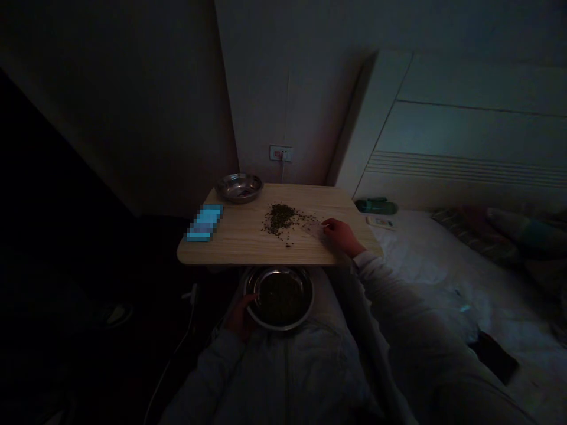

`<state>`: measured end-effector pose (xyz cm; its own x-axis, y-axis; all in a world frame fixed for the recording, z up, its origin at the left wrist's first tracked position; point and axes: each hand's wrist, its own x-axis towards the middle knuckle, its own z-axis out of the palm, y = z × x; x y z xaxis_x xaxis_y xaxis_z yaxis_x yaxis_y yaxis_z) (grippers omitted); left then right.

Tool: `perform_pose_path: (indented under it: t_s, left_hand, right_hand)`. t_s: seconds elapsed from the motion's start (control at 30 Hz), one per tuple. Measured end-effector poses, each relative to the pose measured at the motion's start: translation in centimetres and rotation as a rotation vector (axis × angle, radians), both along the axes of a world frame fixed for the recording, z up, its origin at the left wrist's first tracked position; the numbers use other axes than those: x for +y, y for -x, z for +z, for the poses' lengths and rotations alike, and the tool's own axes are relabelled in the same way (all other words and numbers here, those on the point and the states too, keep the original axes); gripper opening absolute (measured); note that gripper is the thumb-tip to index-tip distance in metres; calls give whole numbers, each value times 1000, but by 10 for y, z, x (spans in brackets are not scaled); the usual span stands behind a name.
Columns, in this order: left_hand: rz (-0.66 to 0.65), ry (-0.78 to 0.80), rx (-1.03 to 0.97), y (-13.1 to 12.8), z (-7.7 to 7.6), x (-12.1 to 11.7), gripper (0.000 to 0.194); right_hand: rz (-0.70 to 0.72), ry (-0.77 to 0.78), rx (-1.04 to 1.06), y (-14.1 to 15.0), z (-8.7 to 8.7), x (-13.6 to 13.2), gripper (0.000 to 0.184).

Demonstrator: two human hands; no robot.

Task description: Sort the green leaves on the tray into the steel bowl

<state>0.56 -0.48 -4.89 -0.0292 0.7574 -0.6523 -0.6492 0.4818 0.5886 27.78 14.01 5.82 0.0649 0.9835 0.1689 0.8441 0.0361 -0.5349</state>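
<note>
On the small wooden table (239, 245) lies a loose pile of small dark green grains (281, 217), perhaps beans, with strays scattered to the right and front. My right hand (341, 236) is closed on a thin, see-through piece of plastic (313, 229) that touches the tabletop beside the stray grains. In my lap, just below the table's front edge, rests a metal bowl (309, 307) with a dark layer of similar grains inside. My left hand (243, 316) grips this bowl's left rim, thumb over the edge. Dim light hides fine detail.
Another metal bowl (240, 188) stands at the table's back left corner, with something unclear inside. A lit phone (204, 223) lies on the left edge. To the right is a bed (411, 254) with a green bottle (376, 206). A white cable (170, 357) hangs at the lower left.
</note>
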Motion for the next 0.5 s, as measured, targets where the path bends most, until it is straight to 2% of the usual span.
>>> perform_pose_path:
  t_s: [0.33,0.43,0.5]
  left_hand:
    - [-34,40,9,-3,13,0,7]
    - [-23,46,17,-4,14,-1,9]
    - [-32,-7,3,-4,12,-1,8]
  right_hand:
    - [8,-58,28,-8,0,10,22]
    - [54,-64,67,-6,2,7,22]
    - [117,-70,91,-2,3,4,22]
